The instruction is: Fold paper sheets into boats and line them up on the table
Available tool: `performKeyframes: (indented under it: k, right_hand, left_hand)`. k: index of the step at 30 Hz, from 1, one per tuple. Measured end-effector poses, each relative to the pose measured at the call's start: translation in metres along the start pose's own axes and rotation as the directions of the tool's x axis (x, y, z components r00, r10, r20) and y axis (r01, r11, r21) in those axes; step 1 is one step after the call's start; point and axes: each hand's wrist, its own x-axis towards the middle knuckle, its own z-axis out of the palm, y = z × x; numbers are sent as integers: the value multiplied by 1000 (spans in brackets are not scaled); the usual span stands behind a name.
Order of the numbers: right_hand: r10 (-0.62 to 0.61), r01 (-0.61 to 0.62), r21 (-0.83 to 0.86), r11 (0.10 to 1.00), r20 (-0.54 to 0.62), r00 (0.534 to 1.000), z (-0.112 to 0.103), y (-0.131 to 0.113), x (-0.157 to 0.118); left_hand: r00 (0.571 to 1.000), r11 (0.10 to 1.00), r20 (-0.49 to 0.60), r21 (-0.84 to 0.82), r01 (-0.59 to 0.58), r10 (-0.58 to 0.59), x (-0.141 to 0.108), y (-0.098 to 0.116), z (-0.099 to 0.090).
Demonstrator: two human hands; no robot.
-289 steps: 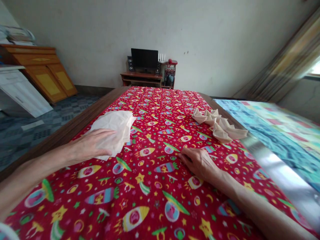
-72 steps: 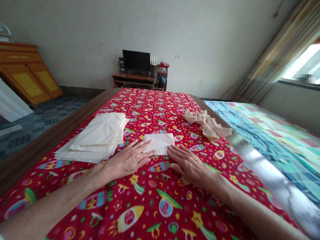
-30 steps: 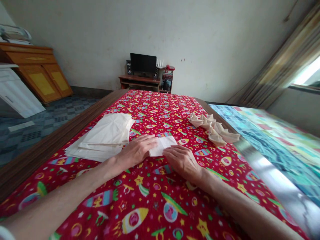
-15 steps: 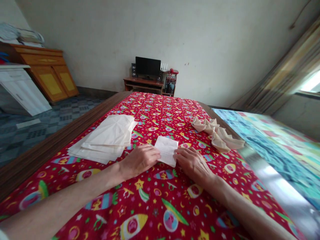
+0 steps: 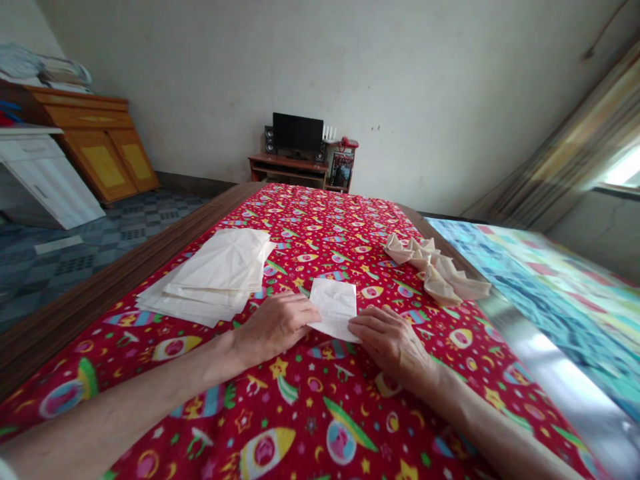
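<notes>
A small folded white paper (image 5: 334,305) lies on the red patterned cloth (image 5: 300,413), between both hands. My left hand (image 5: 280,323) has its fingers together and grips the paper's left edge. The fingertips of my right hand (image 5: 393,340) are closed on its lower right corner. To the left is a stack of creased white sheets (image 5: 220,263). On the right, several folded paper pieces with pointed tips (image 5: 440,270) rest on the cloth. The thumbs are mostly hidden.
The table's brown wooden edge (image 5: 125,280) runs along the left. Right of the table is a bed with a coloured cover (image 5: 525,280). A monitor (image 5: 298,133) stands on a desk by the far wall; a wooden cabinet (image 5: 100,150) is at the left.
The folded paper has turned slightly and shifted a little toward me. My right hand has moved slightly nearer, to the paper's lower corner. The camera view has shifted slightly.
</notes>
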Motion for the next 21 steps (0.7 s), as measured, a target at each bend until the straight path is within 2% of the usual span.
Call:
performKeyframes:
  k: [5, 13, 16, 21]
  right_hand:
    - [55, -55, 53, 997, -3, 998, 1, 1, 0]
    - [260, -255, 165, 953, -15, 965, 3, 1, 5]
    - [411, -396, 230, 889, -23, 911, 4, 2, 10]
    - [599, -579, 245, 778, -9, 801, 17, 11, 17]
  left_hand:
    - [999, 1000, -33, -20, 1, -2, -2, -4, 4]
    - [983, 966, -62, -206, 155, -171, 4, -6, 6]
    - [959, 939, -36, -218, 266, -280, 8, -6, 4]
    - [875, 871, -16, -104, 480, -484, 14, -7, -3]
